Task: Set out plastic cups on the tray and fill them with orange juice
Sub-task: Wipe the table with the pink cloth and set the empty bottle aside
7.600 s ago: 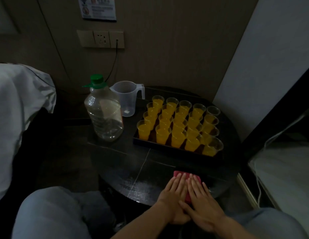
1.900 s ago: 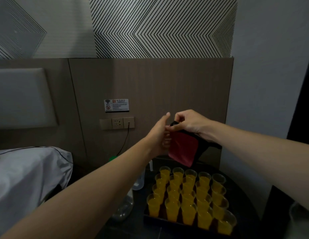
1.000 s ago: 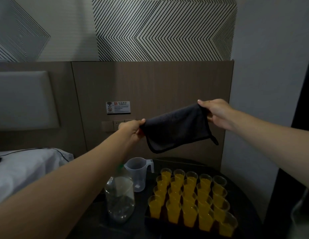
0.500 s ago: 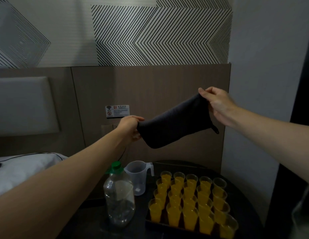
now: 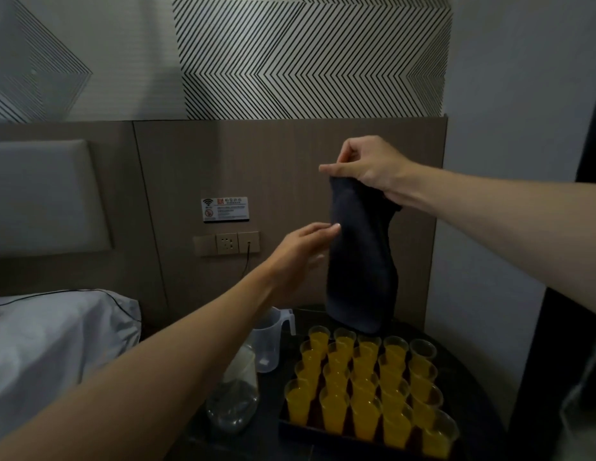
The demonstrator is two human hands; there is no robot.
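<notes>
A dark tray [image 5: 291, 427] on the round black table [image 5: 479, 410] carries several clear plastic cups [image 5: 363, 390] filled with orange juice. High above the tray's far edge, my right hand [image 5: 366, 166] pinches the top of a dark cloth [image 5: 360, 261], which hangs straight down. My left hand [image 5: 303, 251] reaches toward the cloth's left edge with its fingers extended, fingertips at or near the fabric, gripping nothing. A clear bottle [image 5: 235, 397] stands left of the tray, partly hidden behind my left forearm.
A clear measuring jug [image 5: 268, 341] stands behind the bottle. A bed with a white sheet [image 5: 54, 337] lies to the left. Wall sockets [image 5: 226, 243] with a cable sit on the brown panel behind. A dark upright surface [image 5: 569, 294] stands at the right.
My left hand has let go of the cloth, which now hangs vertically from my right hand instead of being stretched between both. My right hand has moved left.
</notes>
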